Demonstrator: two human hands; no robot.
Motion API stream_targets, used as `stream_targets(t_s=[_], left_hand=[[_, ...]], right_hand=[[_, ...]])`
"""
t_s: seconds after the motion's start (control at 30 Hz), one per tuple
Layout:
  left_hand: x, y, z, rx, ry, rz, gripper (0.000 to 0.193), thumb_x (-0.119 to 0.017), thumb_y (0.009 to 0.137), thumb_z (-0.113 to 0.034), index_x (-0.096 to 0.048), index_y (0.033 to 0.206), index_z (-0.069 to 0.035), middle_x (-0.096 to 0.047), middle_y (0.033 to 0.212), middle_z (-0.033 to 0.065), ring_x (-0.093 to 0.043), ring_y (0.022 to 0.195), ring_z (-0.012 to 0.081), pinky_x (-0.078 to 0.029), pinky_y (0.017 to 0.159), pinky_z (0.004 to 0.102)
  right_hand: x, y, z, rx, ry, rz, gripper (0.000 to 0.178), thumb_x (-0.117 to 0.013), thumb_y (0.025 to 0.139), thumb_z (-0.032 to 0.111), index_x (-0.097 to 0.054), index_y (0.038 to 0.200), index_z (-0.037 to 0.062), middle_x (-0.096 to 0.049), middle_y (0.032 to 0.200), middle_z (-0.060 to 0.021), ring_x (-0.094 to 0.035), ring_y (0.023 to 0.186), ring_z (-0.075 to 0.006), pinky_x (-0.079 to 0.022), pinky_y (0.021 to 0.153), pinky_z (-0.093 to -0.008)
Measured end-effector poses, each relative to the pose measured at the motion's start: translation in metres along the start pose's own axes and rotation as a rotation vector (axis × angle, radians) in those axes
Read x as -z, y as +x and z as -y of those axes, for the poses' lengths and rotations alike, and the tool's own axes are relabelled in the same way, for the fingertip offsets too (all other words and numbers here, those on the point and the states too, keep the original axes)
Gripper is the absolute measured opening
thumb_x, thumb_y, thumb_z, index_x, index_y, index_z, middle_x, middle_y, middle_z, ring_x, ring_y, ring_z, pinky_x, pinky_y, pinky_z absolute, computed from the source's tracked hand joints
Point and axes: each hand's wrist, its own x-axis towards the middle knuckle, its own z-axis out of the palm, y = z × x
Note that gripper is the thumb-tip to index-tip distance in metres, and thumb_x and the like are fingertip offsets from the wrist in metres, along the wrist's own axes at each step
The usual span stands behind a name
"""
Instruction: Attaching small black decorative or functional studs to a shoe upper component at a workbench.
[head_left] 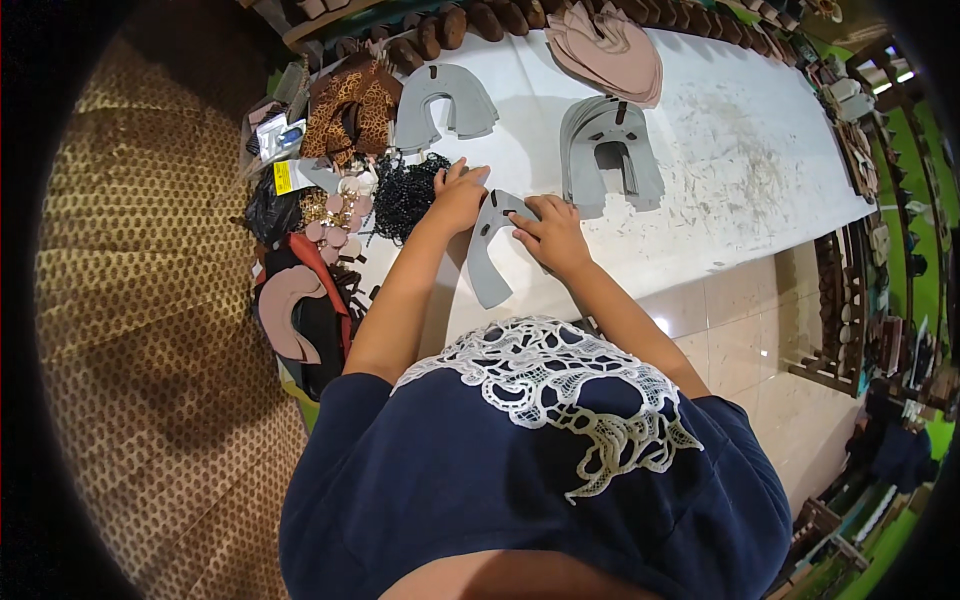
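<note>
In front of me on the white table lies a curved grey shoe-upper piece (488, 272) with small dark tabs on it. My right hand (553, 236) rests on its right part, fingers spread over the surface and hiding some of it. My left hand (460, 198) is at the piece's upper left, beside a tangled heap of black cords (403, 205). Its fingers are stretched out and apart, with nothing visible held in them. Farther away are a stack of grey U-shaped pieces (583, 150) with dark tabs, and another grey U-shaped stack (465, 95).
Pink cut pieces (605, 60) are stacked at the far edge, near a row of brown shoe lasts (450, 28). Leopard-print pieces (355, 105) lie left. A curved pink piece (285, 315) sits by my left arm. Shelves (840, 310) stand right, beyond the tiled floor (735, 320).
</note>
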Motion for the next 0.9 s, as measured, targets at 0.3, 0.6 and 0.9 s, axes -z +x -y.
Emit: stream_targets(t_s=[0.3, 0.6, 0.9], left_hand=[[0.006, 0.002, -0.01, 0.163, -0.218, 0.087, 0.042, -0.06, 0.079, -0.044, -0.07, 0.095, -0.007, -0.038, 0.142, 0.0073, -0.018, 0.136, 0.0361, -0.012, 0.106, 0.0557], [-0.012, 0.004, -0.015, 0.239, -0.085, 0.161, 0.039, -0.06, 0.077, -0.039, -0.069, 0.099, -0.009, -0.024, 0.148, 0.0138, -0.013, 0.136, 0.0425, -0.011, 0.103, 0.0638], [0.014, -0.006, -0.038, 0.261, 0.05, 0.072, 0.038, -0.066, 0.074, -0.032, -0.065, 0.107, -0.014, -0.023, 0.148, 0.0141, -0.013, 0.136, 0.041, -0.006, 0.103, 0.065]], right_hand=[[0.003, 0.001, 0.0, -0.005, 0.012, 0.008, 0.027, -0.065, 0.077, 0.031, -0.069, 0.102, 0.023, -0.054, 0.112, -0.0017, -0.045, 0.111, -0.021, -0.035, 0.089, -0.0432], [-0.001, 0.001, 0.0, -0.008, 0.006, 0.002, 0.026, -0.065, 0.077, 0.031, -0.069, 0.101, 0.0235, -0.054, 0.113, -0.0024, -0.045, 0.112, -0.0213, -0.035, 0.09, -0.0442], [0.0, 0.0, -0.003, -0.024, 0.022, 0.01, 0.027, -0.065, 0.077, 0.031, -0.069, 0.102, 0.022, -0.054, 0.112, -0.0024, -0.045, 0.112, -0.0208, -0.036, 0.089, -0.044]])
